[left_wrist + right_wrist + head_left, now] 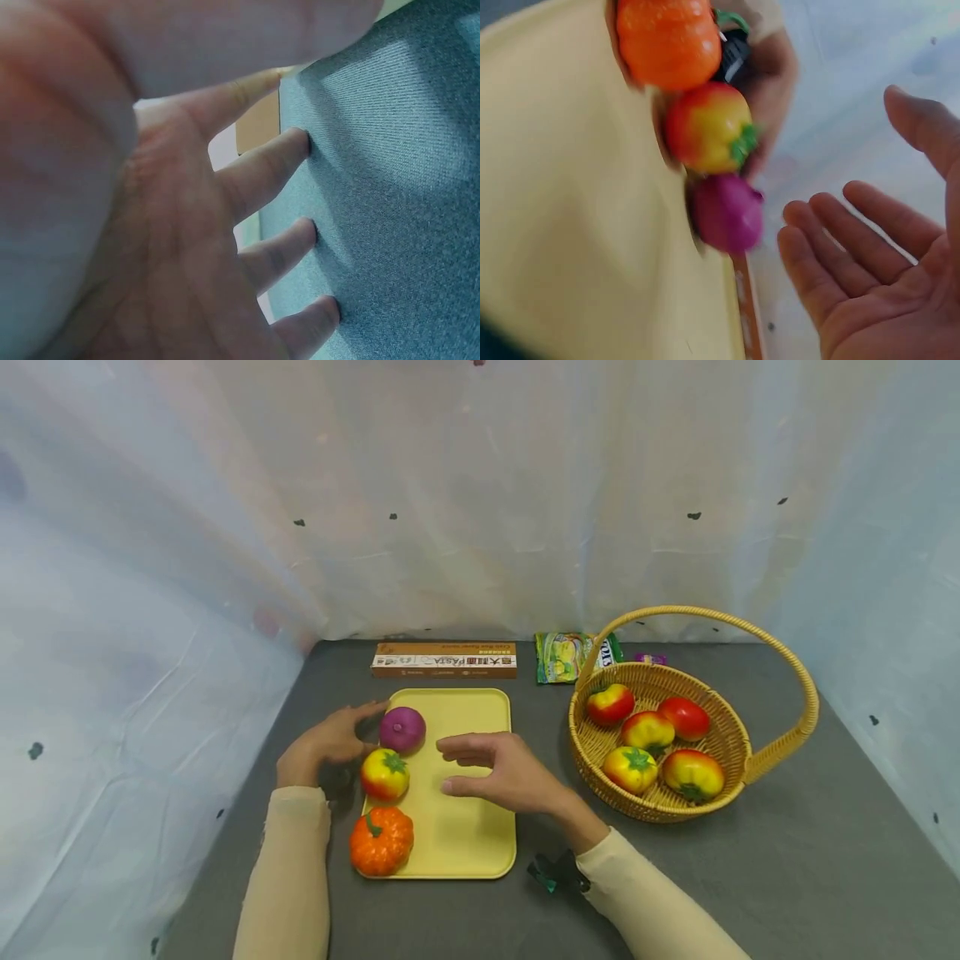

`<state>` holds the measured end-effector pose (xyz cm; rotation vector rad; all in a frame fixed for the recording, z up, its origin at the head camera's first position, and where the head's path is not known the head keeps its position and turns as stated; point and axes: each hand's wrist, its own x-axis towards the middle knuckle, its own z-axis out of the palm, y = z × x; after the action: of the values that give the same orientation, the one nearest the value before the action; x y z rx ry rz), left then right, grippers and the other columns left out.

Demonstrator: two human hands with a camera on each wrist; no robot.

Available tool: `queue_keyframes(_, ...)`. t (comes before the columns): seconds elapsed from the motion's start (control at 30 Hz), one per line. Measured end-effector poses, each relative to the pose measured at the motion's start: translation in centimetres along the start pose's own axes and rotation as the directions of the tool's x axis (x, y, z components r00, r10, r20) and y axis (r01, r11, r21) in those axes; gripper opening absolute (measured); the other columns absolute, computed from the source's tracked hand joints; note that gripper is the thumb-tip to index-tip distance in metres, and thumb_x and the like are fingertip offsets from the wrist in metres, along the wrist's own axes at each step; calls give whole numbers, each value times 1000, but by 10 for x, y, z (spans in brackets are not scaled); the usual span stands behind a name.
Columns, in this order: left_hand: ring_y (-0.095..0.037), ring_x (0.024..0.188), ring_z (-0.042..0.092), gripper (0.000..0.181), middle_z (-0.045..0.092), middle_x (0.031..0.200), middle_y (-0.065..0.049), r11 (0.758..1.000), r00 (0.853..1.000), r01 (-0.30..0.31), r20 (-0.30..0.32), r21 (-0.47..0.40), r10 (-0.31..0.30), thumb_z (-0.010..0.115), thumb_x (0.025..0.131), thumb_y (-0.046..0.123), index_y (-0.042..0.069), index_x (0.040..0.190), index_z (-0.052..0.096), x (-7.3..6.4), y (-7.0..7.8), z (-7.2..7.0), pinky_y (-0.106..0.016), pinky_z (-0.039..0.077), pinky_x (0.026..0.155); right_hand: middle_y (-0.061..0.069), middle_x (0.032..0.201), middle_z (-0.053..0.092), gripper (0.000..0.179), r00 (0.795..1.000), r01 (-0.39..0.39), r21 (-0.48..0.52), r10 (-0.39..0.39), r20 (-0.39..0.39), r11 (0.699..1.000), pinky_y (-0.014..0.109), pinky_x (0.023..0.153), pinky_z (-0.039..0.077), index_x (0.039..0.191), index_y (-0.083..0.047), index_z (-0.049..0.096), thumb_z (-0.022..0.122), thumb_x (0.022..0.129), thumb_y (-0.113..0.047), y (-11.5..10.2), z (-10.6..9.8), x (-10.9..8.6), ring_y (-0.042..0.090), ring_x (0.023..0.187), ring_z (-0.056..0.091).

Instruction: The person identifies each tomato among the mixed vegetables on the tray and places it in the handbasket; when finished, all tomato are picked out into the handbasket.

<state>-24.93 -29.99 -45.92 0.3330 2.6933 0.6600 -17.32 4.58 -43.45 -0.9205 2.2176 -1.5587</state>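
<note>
My left hand rests at the left edge of the yellow tray, its fingers spread. In the left wrist view, its fingertips meet the grey cloth. Right beside that hand, a purple onion and a red-yellow tomato-like fruit sit along the tray's left side. An orange pumpkin lies nearer, at the tray's front left corner. Over the tray's right half hovers my right hand, thumb apart from the fingers and nothing between them. The right wrist view shows its open palm.
A wicker basket with a tall handle stands at right, holding several red and yellow fruits. Behind the tray lie a pasta box, a green snack packet and a small purple packet. White sheeting encloses the table.
</note>
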Motion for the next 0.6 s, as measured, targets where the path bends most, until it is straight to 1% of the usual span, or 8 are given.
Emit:
queue_keyframes(0.13,-67,158,23,85,38,173,-28,1000,1000,19,8,-9,-19,83,95,32,24,170,43,-5,9,-4,-86,22,122,10,145,74,54,997,-59,8,59,40,998,45,114,58,145,-10,72,83,98,-33,4,20,22,30,132,73)
queue_keyframes(0.2,-67,158,23,85,38,172,-30,1000,1000,21,7,-6,-21,82,96,30,23,170,42,-6,11,-4,-86,22,122,9,144,74,55,994,-103,-19,104,46,994,40,109,61,144,-10,72,84,97,-35,5,28,31,27,128,75)
queue_keyframes(0.27,-66,158,24,84,39,171,-31,1000,1000,20,7,-7,-19,81,97,27,21,170,42,-7,12,-4,-86,23,121,5,140,77,54,989,-131,-70,135,56,989,32,101,64,141,-10,75,85,96,-39,7,37,41,19,120,77)
queue_keyframes(0.33,-66,159,22,84,39,172,-31,1000,1000,25,13,-12,-25,80,97,25,20,171,41,-7,12,-3,-85,23,122,0,132,80,52,986,-146,-124,155,66,981,24,91,63,137,-11,77,85,96,-42,7,45,49,11,109,78)
queue_keyframes(0.37,-66,159,23,83,39,172,-30,1000,1000,25,12,-11,-24,80,97,25,19,171,41,-7,12,-3,-85,24,123,-1,124,82,49,985,-144,-155,156,69,977,21,83,62,133,-12,79,85,96,-43,7,49,53,8,101,77)
queue_keyframes(0.47,-65,159,24,83,40,172,-30,1000,1000,25,13,-3,-25,80,97,24,19,171,41,-7,12,-3,-84,26,123,-4,99,81,39,986,-147,-225,161,45,963,19,64,53,119,-13,82,83,97,-45,5,60,63,6,77,68)
queue_keyframes(0.53,-65,158,26,83,40,171,-30,1000,1000,27,13,3,-27,80,97,24,19,170,41,-7,13,-3,-83,27,123,-5,87,76,36,984,-169,-251,175,5,953,21,58,47,114,-13,82,82,98,-45,4,66,67,9,69,61)
queue_keyframes(0.6,-65,158,26,83,40,171,-29,1000,1000,29,12,7,-29,81,97,24,19,170,42,-7,13,-4,-83,27,123,-5,85,73,35,981,-194,-268,192,-36,943,22,57,44,114,-12,82,80,99,-44,4,71,70,10,67,58)
